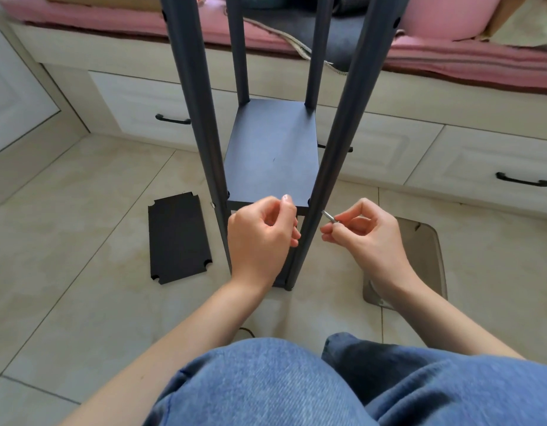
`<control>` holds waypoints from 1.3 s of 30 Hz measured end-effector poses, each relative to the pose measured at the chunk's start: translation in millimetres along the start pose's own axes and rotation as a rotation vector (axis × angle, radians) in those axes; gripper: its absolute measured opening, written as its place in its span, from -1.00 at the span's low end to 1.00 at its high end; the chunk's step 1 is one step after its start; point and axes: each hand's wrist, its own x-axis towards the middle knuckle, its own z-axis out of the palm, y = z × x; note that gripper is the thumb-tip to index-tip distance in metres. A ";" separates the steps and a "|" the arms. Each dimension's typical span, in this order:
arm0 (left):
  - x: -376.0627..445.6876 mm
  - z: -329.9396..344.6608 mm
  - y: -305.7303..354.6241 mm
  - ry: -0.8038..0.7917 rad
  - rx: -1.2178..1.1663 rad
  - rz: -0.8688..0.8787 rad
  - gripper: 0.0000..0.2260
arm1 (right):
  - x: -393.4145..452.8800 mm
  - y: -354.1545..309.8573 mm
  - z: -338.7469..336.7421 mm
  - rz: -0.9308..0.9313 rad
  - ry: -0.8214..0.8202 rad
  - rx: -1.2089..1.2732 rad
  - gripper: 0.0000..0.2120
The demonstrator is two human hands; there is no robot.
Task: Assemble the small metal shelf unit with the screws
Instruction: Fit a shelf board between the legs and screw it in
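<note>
Both hands curl by the shelf unit [270,155]: right hand [366,232] pinches a screw [330,217]; left hand [261,233]'s contents are hidden.

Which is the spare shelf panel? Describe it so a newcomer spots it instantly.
Start at the dark metal shelf frame standing upright on the tiled floor in front of the white drawers. Look just left of its near-left post, beside the left hand. The loose shelf panel lies flat there: a black rectangle with notched corners, attached to nothing, unlike the fitted shelf.
</note>
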 end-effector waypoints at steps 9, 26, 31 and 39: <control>3.0 11.2 -4.8 -0.269 -0.533 -0.769 -0.77 | -3.0 -0.2 -2.5 0.002 0.009 -0.036 -0.92; 5.3 32.6 -5.3 -0.228 -0.829 -0.697 -0.86 | 7.3 4.1 -1.1 -0.002 -0.038 -0.017 -0.91; 6.1 32.4 -6.9 -0.249 -0.797 -0.657 -0.78 | 8.7 3.4 -2.3 -0.003 -0.037 -0.037 -0.89; 4.4 32.6 -8.5 -0.263 -0.732 -0.626 -0.70 | 10.5 2.5 0.2 0.015 -0.033 -0.053 -0.89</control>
